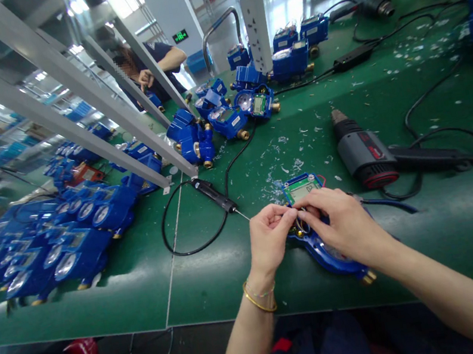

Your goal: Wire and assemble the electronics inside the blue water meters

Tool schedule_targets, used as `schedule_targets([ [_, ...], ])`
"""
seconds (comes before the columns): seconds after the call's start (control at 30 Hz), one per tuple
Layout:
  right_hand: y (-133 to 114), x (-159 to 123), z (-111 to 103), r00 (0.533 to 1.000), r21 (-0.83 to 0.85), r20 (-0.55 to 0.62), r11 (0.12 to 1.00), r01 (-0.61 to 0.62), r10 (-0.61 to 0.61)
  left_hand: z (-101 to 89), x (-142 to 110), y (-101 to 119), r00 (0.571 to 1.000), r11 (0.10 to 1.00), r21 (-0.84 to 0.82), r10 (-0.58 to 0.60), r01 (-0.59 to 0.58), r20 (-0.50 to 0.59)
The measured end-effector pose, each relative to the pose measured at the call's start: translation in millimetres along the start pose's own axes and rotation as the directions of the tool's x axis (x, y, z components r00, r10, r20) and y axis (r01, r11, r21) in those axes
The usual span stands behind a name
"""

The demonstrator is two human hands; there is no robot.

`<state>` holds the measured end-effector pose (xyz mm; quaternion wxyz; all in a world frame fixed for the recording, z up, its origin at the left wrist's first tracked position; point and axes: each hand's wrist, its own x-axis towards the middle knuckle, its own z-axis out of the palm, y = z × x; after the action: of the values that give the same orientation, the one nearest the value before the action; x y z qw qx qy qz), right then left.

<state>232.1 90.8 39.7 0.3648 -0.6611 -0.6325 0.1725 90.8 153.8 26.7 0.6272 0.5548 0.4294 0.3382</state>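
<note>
A blue water meter (329, 258) lies on the bench in front of me, its upper housing exposing a green circuit board with a small display (304, 188). Over the lower edge of that board, the fingertips of both hands meet. My left hand (268, 235) is closed in a pinch, thumb against the fingers. Opposite it, my right hand (341, 223) pinches too, partly covering the meter. Thin wires (303, 226) loop out just below the fingertips; the exact spot gripped is hidden. Close to my left hand, a black corded electric screwdriver (215, 195) points its bit towards my knuckles.
A heat gun (365, 149) rests to the right, its cable coiled behind. Several blue meters (227, 121) stand beyond, and more crowd the left (79, 239). Grey metal posts (115, 100) and a hanging power strip (256, 31) rise ahead. Plastic scraps litter the green bench (218, 283). Other people work opposite.
</note>
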Motion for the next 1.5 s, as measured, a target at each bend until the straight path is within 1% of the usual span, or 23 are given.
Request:
schedule_targets([
  [0.13, 6.0, 1.0, -0.3, 1.000, 0.030, 0.014, 1.000, -0.008, 0.007, -1.8, 3.0, -5.3, 0.998, 0.998, 0.035, 0.051, -0.050, -0.042],
  [0.23, 7.8, -0.5, -0.7, 1.000, 0.059, -0.008, 0.998, -0.014, 0.015, -3.6, 3.6, -4.6, 0.993, 0.990, 0.093, 0.107, -0.102, -0.046],
  [0.37, 6.7, -0.7, 0.6, 0.999, 0.070, -0.028, 0.997, -0.025, 0.027, 0.0, 0.2, -2.6, 0.999, 0.990, 0.132, 0.047, -0.045, -0.011],
  [0.4, 6.0, -0.6, 1.1, 0.999, 0.067, -0.029, 0.997, -0.025, 0.027, 2.1, -0.7, -3.1, 0.999, 0.992, 0.125, 0.036, -0.032, -0.029],
  [0.47, 4.3, -0.8, 2.5, 0.999, 0.051, -0.038, 0.998, -0.022, 0.024, 6.5, -1.3, -5.2, 0.993, 0.996, 0.082, 0.050, -0.041, -0.110],
  [0.53, 2.4, -1.8, 3.9, 0.999, 0.035, -0.050, 0.999, -0.010, 0.012, 9.8, -0.2, -7.4, 0.973, 0.997, 0.015, 0.079, -0.078, -0.217],
  [0.6, 1.3, -3.1, 5.1, 0.999, 0.034, -0.052, 0.999, 0.013, -0.011, 10.7, 2.1, -8.0, 0.955, 0.993, -0.031, 0.105, -0.118, -0.278],
  [0.7, 1.6, -4.2, 5.6, 0.998, 0.040, -0.064, 0.999, 0.029, -0.026, 8.4, 5.6, -6.0, 0.957, 0.986, -0.075, 0.127, -0.151, -0.263],
  [0.83, 3.7, -3.9, 4.6, 0.997, 0.049, -0.083, 0.999, 0.003, 0.001, 3.8, 7.3, -5.1, 0.962, 0.976, -0.139, 0.130, -0.167, -0.239],
  [0.97, 5.0, -7.3, 2.9, 0.994, 0.135, -0.089, 0.990, -0.046, 0.058, 0.8, 5.8, -7.6, 0.966, 0.979, -0.094, 0.158, -0.180, -0.207],
  [1.03, 5.5, -11.3, 1.4, 0.991, 0.168, -0.094, 0.983, -0.078, 0.095, -0.5, 3.3, -7.1, 0.964, 0.981, -0.019, 0.188, -0.195, -0.191],
  [1.07, 5.6, -13.5, 0.5, 0.989, 0.180, -0.093, 0.979, -0.093, 0.111, -1.2, 1.4, -6.1, 0.953, 0.974, 0.061, 0.225, -0.217, -0.205],
  [1.1, 5.8, -15.6, -0.6, 0.988, 0.193, -0.093, 0.975, -0.107, 0.126, -1.8, -1.1, -4.7, 0.928, 0.952, 0.170, 0.289, -0.254, -0.233],
  [1.13, 5.9, -17.5, -1.7, 0.986, 0.210, -0.092, 0.971, -0.118, 0.139, -2.4, -4.2, -3.1, 0.888, 0.908, 0.296, 0.375, -0.295, -0.265],
  [1.17, 5.9, -18.9, -2.9, 0.985, 0.232, -0.089, 0.964, -0.127, 0.151, -2.6, -8.0, -1.3, 0.834, 0.842, 0.420, 0.475, -0.338, -0.282],
  [1.2, 5.9, -19.8, -4.1, 0.983, 0.255, -0.084, 0.957, -0.135, 0.161, -2.5, -12.4, 0.5, 0.779, 0.765, 0.519, 0.568, -0.381, -0.265],
  [1.23, 6.0, -20.2, -5.3, 0.982, 0.280, -0.078, 0.950, -0.141, 0.169, -1.9, -17.0, 1.9, 0.735, 0.687, 0.588, 0.642, -0.427, -0.216],
  [1.27, 6.1, -20.1, -6.3, 0.982, 0.302, -0.069, 0.942, -0.146, 0.175, -0.7, -21.6, 3.0, 0.716, 0.620, 0.629, 0.684, -0.469, -0.141],
  [1.3, 6.4, -19.6, -7.1, 0.981, 0.324, -0.056, 0.933, -0.156, 0.184, 1.1, -25.9, 3.5, 0.720, 0.569, 0.654, 0.692, -0.499, -0.052],
  [1.37, 7.4, -18.0, -8.2, 0.976, 0.378, -0.025, 0.906, -0.191, 0.216, 5.8, -32.3, 2.7, 0.771, 0.508, 0.701, 0.630, -0.501, 0.095],
  [1.4, 8.0, -17.3, -8.5, 0.971, 0.409, -0.010, 0.887, -0.213, 0.238, 8.3, -34.0, 1.6, 0.802, 0.502, 0.722, 0.584, -0.476, 0.122],
  [1.43, 8.6, -16.8, -8.8, 0.965, 0.439, 0.000, 0.867, -0.235, 0.261, 10.5, -34.7, 0.3, 0.831, 0.520, 0.729, 0.543, -0.445, 0.120],
  [1.5, 9.2, -16.9, -9.3, 0.953, 0.478, -0.002, 0.837, -0.266, 0.304, 13.1, -34.0, -2.1, 0.876, 0.611, 0.682, 0.474, -0.401, 0.090],
])
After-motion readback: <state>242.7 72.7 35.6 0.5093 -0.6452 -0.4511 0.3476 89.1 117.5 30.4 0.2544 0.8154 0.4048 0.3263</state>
